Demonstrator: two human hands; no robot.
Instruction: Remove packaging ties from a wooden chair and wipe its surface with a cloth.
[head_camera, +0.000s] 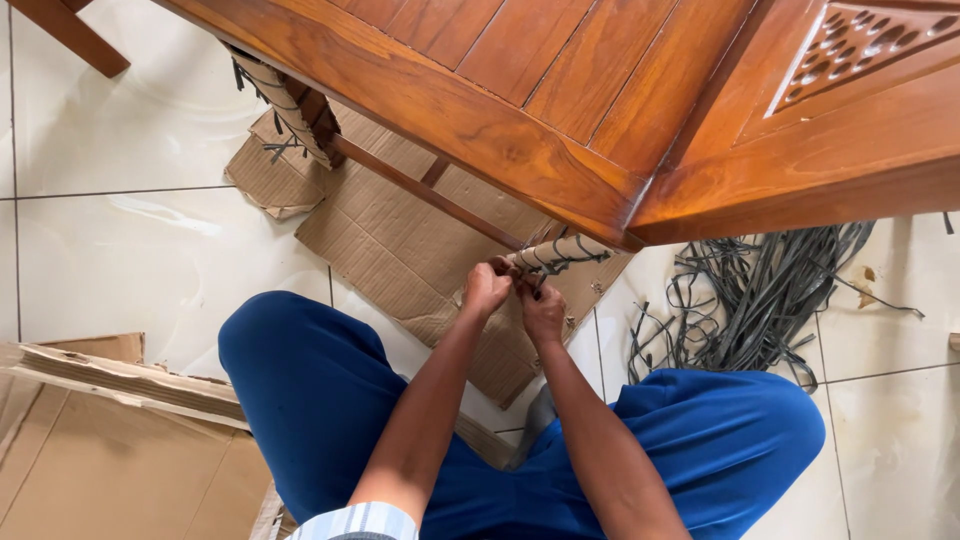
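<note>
A polished wooden table (560, 120) stands over me; its near leg (560, 254) is wrapped in cardboard and bound with dark strapping. My left hand (484, 290) and my right hand (544, 312) are both closed at the foot of that leg, pinching the dark strap (545, 266) that runs around the wrap. The fingers hide the strap's ends. My knees in blue trousers (320, 390) are spread to either side.
A second wrapped leg (285, 100) stands at the back left. Flattened cardboard (400, 250) lies on the white tiled floor under the table, more cardboard (100, 430) at the lower left. A tangled pile of dark straps (750, 300) lies at the right.
</note>
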